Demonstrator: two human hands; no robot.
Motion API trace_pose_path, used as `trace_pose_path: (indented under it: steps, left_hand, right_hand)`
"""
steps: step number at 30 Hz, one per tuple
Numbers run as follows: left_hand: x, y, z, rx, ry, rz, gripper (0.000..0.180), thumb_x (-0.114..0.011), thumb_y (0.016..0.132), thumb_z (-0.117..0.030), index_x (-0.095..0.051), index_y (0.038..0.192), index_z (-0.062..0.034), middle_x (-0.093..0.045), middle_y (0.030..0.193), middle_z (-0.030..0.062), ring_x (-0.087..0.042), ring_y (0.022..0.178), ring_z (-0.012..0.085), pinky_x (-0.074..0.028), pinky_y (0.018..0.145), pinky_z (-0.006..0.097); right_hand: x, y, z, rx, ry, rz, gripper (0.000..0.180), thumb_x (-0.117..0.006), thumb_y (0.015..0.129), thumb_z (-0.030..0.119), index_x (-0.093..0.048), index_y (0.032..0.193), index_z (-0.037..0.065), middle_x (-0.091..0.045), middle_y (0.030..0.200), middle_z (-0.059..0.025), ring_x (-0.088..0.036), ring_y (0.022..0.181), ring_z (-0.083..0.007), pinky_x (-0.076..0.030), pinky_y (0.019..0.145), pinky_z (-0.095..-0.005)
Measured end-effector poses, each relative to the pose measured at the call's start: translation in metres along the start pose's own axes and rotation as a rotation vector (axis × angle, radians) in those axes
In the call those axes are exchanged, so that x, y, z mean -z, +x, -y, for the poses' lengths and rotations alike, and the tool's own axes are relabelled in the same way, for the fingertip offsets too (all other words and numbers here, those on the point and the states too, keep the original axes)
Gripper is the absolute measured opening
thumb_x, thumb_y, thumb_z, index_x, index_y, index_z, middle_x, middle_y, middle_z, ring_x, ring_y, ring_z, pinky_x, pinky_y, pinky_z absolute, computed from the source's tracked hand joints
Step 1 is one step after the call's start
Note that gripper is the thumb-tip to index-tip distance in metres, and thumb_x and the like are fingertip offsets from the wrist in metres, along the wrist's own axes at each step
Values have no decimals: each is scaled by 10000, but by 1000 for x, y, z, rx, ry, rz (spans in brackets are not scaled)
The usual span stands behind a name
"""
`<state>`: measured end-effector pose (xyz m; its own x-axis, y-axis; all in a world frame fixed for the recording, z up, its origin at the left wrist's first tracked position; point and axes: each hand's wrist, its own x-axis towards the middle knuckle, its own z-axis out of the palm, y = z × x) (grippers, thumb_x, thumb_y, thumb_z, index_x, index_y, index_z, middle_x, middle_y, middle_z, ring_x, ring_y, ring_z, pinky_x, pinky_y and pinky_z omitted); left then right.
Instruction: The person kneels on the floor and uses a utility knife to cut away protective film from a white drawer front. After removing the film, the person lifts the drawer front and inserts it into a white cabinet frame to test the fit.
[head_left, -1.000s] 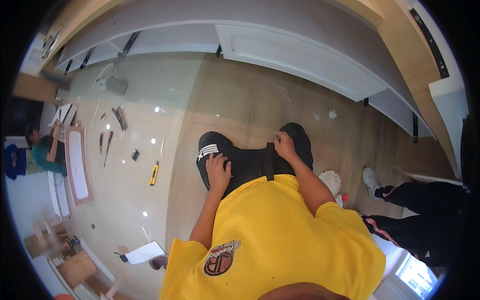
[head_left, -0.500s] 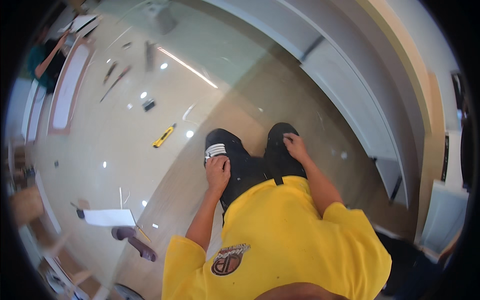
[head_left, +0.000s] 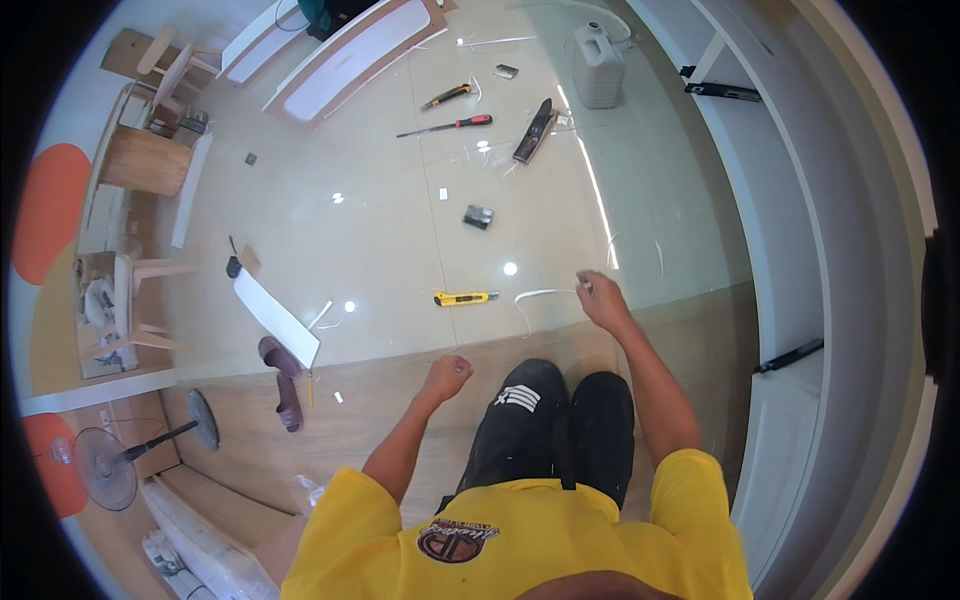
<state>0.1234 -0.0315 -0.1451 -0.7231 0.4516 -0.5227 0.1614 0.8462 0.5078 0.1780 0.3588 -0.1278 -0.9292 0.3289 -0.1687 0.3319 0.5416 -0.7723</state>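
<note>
My left hand is held out above the wooden floor strip, left of my knees, with its fingers curled in and nothing seen in them. Reaching further forward, my right hand has its fingers bent together in a pinch; whether they hold anything small I cannot make out. The end of a thin white strip shows right beside its fingertips. A yellow utility knife lies on the tiles between and beyond my hands. Past it sits a small dark box-like piece.
Farther off lie a red-handled screwdriver-like tool, a dark hand plane-like tool and another cutter. A jug stands by the white cabinet at right. Leftward are a white panel, purple slippers and a fan.
Both hands have lifted off my thighs. My right hand has moved forward toward the thin strip, my left hand out to the left. The view has turned.
</note>
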Motion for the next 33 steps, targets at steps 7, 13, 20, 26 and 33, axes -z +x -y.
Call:
trace_pose_path:
  steps: [7,13,20,26,33]
  left_hand:
    - [150,141,-117,-160,-15,-252,288,-666,916,-282,-741,1033,-29,-731,962,210,-706,907,385,-559,808,460]
    - [269,220,-240,-266,-174,-603,601,-654,914,-270,-450,1431,-40,-732,1012,211,-698,957,398,-550,850,472]
    - [201,193,-245,-115,81,-322,593,-669,903,-280,-480,1413,-42,-730,1038,209,-689,988,404,-544,875,480]
    - [79,96,-170,-2,135,175,419,-694,877,-292,-681,1206,-33,-739,1069,180,-697,1029,362,-542,931,451]
    - [19,80,-97,278,166,71,404,-698,879,-243,-674,1210,-12,-712,1112,223,-682,1062,370,-533,961,432]
  right_hand:
    - [226,48,82,-26,2,-384,306,-605,997,196,-665,1243,24,-705,1159,-144,-663,1085,-266,-514,936,-373]
    - [425,10,157,160,-382,-880,292,-607,1011,138,-675,1279,45,-710,1226,-131,-681,1106,-219,-543,904,-359]
    - [444,-42,196,494,-357,-651,303,-642,945,-21,-685,1244,16,-715,1198,-153,-680,1118,-276,-525,976,-366]
    - [451,-44,246,303,-499,-812,271,-711,916,34,-710,1186,8,-723,1133,-154,-670,1126,-259,-545,959,-359]
    - [479,-30,209,-353,-814,-894,573,-739,853,503,-692,1294,140,-676,1289,-88,-657,1146,-261,-565,959,-382]
